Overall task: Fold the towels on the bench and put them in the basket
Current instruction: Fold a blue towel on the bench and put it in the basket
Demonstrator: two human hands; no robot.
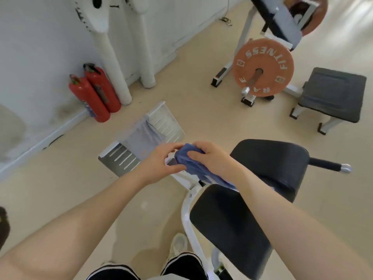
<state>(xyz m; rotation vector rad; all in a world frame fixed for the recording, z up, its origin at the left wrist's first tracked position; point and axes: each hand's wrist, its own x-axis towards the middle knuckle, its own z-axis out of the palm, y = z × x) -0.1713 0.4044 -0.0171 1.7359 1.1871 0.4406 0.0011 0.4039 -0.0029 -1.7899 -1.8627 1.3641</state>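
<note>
Partly hidden by hands: towel

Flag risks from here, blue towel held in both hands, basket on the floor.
1. The blue towel is bunched in the right hand, not folded; it may go in crumpled.
2. Its tail trails onto the bench pad and could drag or snag.
3. The basket already holds a pale towel, leaving less room.

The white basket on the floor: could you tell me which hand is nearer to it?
Left. The left hand sits over the basket's near edge, touching the blue towel; the right hand holds the towel farther toward the bench.
</note>
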